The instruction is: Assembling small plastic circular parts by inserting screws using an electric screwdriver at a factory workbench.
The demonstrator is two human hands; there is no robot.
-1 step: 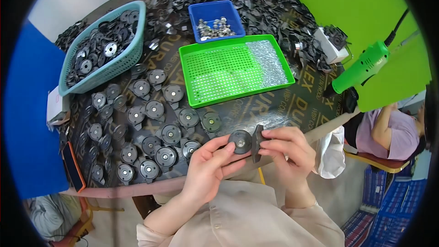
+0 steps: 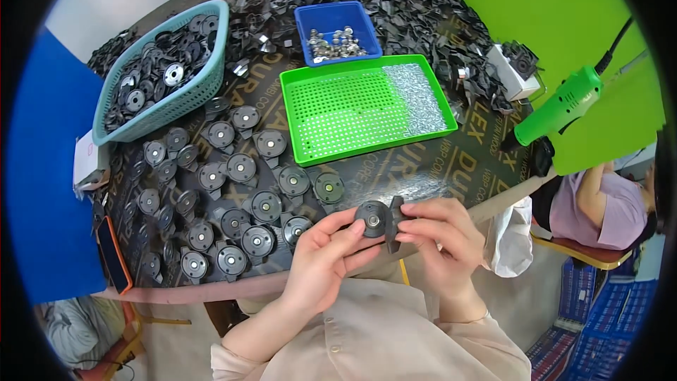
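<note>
I have the left hand (image 2: 321, 257) pinching a dark disc (image 2: 370, 219) between thumb and fingers, its round face and bright centre turned up toward the camera. The right hand (image 2: 446, 236) grips a flat black piece (image 2: 395, 226) by its right side, seen nearly edge-on just beside the disc; from here I can't tell whether the two touch. Both are up in front of the torso, by the table's near edge. I read the step as bringing these two parts together, or checking one against the other, and no tool is in either hand. As I judge it, the next move calls for keeping the disc steady on the left while the right fingers turn the piece to face it squarely; a loose pinch could let it slip off line. Left of the hands, similar discs (image 2: 257, 241) lie spread over the table. Beyond, the green tray (image 2: 381, 143) holds small silvery bits (image 2: 417, 97), the blue bin (image 2: 337, 14) metal fittings (image 2: 337, 46), and the green driver (image 2: 564, 102) is well off to the right.
</note>
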